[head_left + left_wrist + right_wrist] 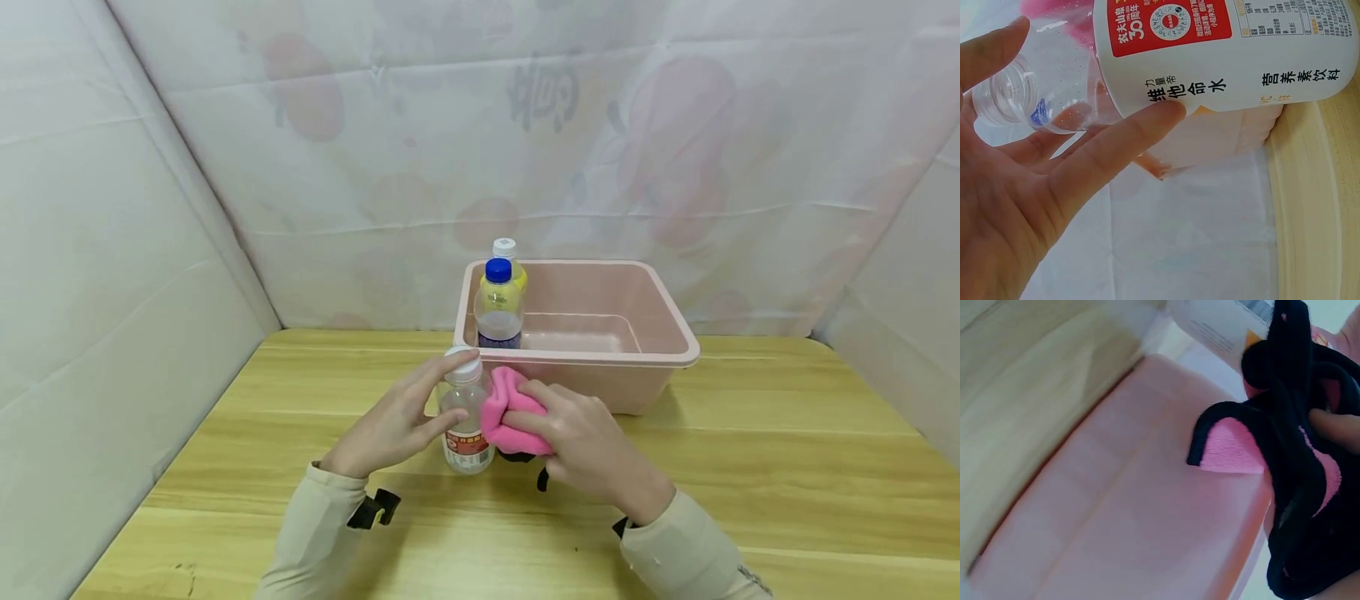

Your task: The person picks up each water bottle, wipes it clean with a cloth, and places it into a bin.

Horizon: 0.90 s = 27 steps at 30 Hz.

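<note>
A clear plastic bottle with a white cap and a red-and-white label stands upright on the table. My left hand holds it near the top, one finger across the cap and the thumb at its side. The left wrist view shows the label and the transparent neck close up. In my right hand is a bunched pink cloth, pressed against the bottle's right side. Seen from the right wrist, the cloth has black folds and edging around pink fabric.
Just behind the bottle stands a pink plastic basin. At its left end it holds a blue-capped bottle and a white-capped yellow bottle. Fabric walls close off the back and sides of the wooden table.
</note>
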### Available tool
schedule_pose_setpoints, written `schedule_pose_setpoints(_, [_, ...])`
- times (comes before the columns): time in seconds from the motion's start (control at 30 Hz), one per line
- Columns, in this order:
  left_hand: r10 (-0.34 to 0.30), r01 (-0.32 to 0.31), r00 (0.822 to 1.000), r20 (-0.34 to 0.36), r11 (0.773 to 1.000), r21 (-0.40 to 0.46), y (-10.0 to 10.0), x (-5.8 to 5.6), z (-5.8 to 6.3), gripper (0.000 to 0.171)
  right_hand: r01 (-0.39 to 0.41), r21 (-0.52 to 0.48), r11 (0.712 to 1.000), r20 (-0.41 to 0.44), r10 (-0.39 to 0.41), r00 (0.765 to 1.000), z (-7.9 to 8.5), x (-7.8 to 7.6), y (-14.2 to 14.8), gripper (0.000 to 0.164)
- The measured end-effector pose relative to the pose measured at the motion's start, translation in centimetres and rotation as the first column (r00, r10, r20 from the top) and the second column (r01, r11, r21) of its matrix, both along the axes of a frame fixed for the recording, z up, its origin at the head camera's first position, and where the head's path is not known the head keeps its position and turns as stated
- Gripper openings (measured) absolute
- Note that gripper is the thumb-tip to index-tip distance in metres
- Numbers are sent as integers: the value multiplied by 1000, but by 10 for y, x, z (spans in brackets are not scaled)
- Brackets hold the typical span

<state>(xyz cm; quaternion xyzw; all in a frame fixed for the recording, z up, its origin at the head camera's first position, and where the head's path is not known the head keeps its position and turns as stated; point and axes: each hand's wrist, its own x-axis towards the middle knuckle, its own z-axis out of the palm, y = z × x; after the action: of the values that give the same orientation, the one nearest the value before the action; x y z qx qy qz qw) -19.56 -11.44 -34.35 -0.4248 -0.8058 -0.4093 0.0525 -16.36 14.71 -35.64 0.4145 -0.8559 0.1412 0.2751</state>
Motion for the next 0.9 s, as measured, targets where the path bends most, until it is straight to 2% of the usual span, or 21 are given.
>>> schedule_pose_setpoints(0.17, [3,-3,1000,-8,1000,-2,-1,1,0,67,22,127,992,84,-33,996,-8,0,-2,49])
schedule_pose_setpoints(0.33, [-1,1,1000,-23,1000,-4,0,0,0,67,32,276,960,238,-101,966,-22,-1,-7,44])
schedule_pose_setpoints(0.43, [1,-2,1000,-26,1000,-9,0,-1,1,68,28,288,957,274,-110,955,-29,-2,-9,44])
schedule_pose_setpoints(0.67, [0,0,1000,-23,1000,-15,2,-1,1,68,24,281,959,245,-97,965,-28,-1,-5,44])
schedule_pose_setpoints(0.8, [-6,6,1000,-9,1000,-2,1,0,0,67,25,284,958,179,-79,981,-23,-1,-4,43])
schedule_pose_setpoints(0.9, [-11,11,1000,5,1000,6,1,0,-1,67,20,226,974,109,-45,993,-18,-1,-3,46])
